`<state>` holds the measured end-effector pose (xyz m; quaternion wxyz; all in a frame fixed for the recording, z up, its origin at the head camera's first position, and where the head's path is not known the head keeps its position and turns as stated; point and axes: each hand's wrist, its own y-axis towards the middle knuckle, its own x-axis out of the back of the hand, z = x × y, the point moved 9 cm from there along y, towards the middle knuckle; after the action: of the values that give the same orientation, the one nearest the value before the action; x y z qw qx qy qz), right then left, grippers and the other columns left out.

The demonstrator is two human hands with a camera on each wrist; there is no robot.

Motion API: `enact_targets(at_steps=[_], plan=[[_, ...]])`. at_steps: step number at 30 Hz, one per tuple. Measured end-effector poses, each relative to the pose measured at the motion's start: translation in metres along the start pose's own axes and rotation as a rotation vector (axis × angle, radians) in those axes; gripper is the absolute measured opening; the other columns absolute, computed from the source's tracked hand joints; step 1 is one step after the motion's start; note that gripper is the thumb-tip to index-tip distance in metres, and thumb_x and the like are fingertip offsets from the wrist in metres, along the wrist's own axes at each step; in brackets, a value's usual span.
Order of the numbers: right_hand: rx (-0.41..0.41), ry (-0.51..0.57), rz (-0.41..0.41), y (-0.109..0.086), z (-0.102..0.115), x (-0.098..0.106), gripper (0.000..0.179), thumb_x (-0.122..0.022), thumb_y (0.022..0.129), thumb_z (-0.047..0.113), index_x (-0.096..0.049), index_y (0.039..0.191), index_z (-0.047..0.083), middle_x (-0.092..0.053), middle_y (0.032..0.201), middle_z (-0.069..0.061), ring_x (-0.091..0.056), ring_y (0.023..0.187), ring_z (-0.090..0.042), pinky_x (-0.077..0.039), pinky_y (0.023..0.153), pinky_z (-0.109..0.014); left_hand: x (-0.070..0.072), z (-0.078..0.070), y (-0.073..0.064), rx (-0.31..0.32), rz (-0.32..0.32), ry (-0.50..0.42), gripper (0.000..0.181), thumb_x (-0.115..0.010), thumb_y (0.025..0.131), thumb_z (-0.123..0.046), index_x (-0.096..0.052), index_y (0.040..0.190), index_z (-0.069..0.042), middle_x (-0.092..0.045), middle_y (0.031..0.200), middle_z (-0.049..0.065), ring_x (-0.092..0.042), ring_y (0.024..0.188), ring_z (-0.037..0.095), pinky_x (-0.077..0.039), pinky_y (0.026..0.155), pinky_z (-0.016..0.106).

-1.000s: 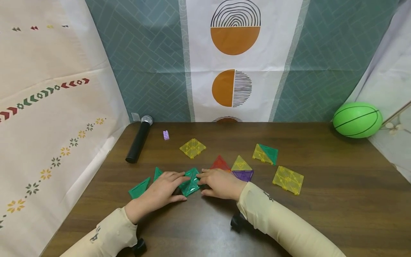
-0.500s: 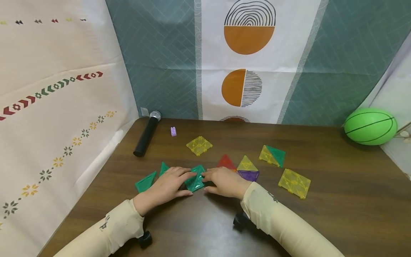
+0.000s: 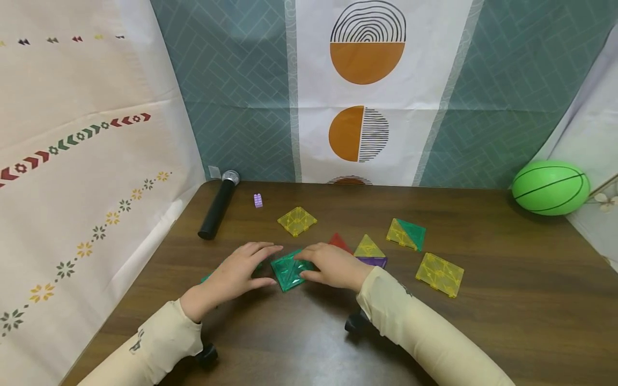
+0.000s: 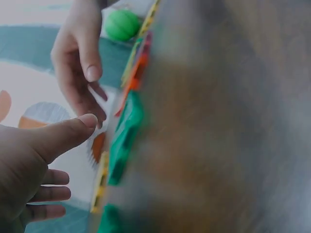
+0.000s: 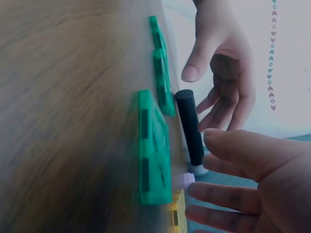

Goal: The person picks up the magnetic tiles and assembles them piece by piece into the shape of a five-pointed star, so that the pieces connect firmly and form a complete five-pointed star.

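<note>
Two green triangular magnetic tiles (image 3: 286, 271) lie edge to edge as a square on the table, between the hands. My left hand (image 3: 235, 273) hovers left of this square, thumb and fingers apart, with nothing in its grasp. Beneath it, more green tiles (image 5: 161, 77) show in the right wrist view, mostly hidden from the head view. My right hand (image 3: 333, 265) is over the square's right side, its fingers loosely bent and spread. In the right wrist view the right thumb and fingers (image 5: 226, 196) stand apart from the green tiles, holding nothing.
Right of the hands lie a red triangle (image 3: 340, 242), a yellow triangle (image 3: 369, 247), a purple tile (image 3: 374, 262), a yellow-green square (image 3: 406, 234) and a yellow square (image 3: 440, 274). Behind are another yellow square (image 3: 297, 221), a purple brick (image 3: 258, 200), a microphone (image 3: 219, 206) and a green ball (image 3: 551, 187).
Both hands were touching the green square a moment ago. My left hand has drawn back leftward off it, and my right hand's fingers have come up from its edge.
</note>
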<state>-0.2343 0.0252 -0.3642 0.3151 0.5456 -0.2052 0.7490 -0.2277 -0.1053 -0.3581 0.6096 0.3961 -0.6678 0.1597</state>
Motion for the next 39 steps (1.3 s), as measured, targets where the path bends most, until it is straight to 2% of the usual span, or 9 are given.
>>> enact_targets(at_steps=[6, 13, 19, 27, 33, 39], plan=[[-0.025, 0.049, -0.033, 0.014, 0.007, 0.004, 0.045, -0.061, 0.094, 0.033, -0.055, 0.135, 0.015, -0.058, 0.135, -0.006, -0.053, 0.127, -0.024, -0.045, 0.106, -0.040, 0.023, 0.023, -0.010, 0.048, -0.043, -0.005, 0.060, -0.082, 0.074, -0.032, -0.060, 0.125, -0.009, -0.060, 0.127, 0.012, -0.056, 0.117, 0.031, -0.048, 0.098, 0.049], [-0.005, 0.058, -0.073, 0.029, 0.020, 0.000, 0.041, -0.057, 0.097, 0.029, -0.056, 0.134, 0.013, -0.054, 0.139, -0.008, -0.050, 0.131, -0.024, -0.043, 0.108, -0.039, 0.033, 0.041, -0.026, 0.068, -0.013, 0.014, 0.054, -0.083, 0.074, -0.026, -0.063, 0.119, -0.006, -0.063, 0.119, 0.011, -0.059, 0.111, 0.031, -0.050, 0.092, 0.048], [-0.007, 0.057, -0.048, 0.039, 0.028, -0.010, 0.040, -0.056, 0.097, 0.030, -0.056, 0.134, 0.014, -0.051, 0.143, -0.005, -0.048, 0.133, -0.021, -0.042, 0.109, -0.036, 0.033, 0.049, -0.037, 0.096, 0.036, 0.028, 0.050, -0.083, 0.073, -0.025, -0.064, 0.114, -0.005, -0.066, 0.113, 0.008, -0.061, 0.107, 0.029, -0.051, 0.090, 0.047], [-0.015, 0.067, -0.004, 0.047, 0.035, -0.026, 0.040, -0.055, 0.098, 0.031, -0.056, 0.135, 0.015, -0.049, 0.145, -0.003, -0.046, 0.134, -0.020, -0.041, 0.110, -0.033, 0.027, 0.055, -0.051, 0.086, 0.097, 0.022, 0.051, -0.083, 0.072, -0.029, -0.066, 0.115, -0.007, -0.065, 0.119, 0.012, -0.061, 0.110, 0.033, -0.051, 0.090, 0.049], [0.003, 0.048, 0.016, 0.053, 0.042, -0.034, 0.040, -0.054, 0.099, 0.031, -0.056, 0.135, 0.014, -0.049, 0.145, -0.002, -0.046, 0.134, -0.018, -0.040, 0.110, -0.031, 0.022, 0.064, -0.066, 0.118, 0.177, 0.006, 0.058, -0.085, 0.070, -0.033, -0.064, 0.120, -0.011, -0.062, 0.125, 0.012, -0.060, 0.113, 0.033, -0.052, 0.090, 0.048], [0.035, 0.009, 0.027, 0.059, 0.048, -0.040, 0.039, -0.054, 0.099, 0.029, -0.056, 0.135, 0.013, -0.051, 0.143, -0.002, -0.047, 0.134, -0.017, -0.039, 0.111, -0.028, 0.020, 0.066, -0.075, 0.117, 0.231, -0.018, 0.067, -0.084, 0.070, -0.039, -0.060, 0.126, -0.011, -0.061, 0.125, 0.010, -0.060, 0.112, 0.030, -0.052, 0.090, 0.046]])
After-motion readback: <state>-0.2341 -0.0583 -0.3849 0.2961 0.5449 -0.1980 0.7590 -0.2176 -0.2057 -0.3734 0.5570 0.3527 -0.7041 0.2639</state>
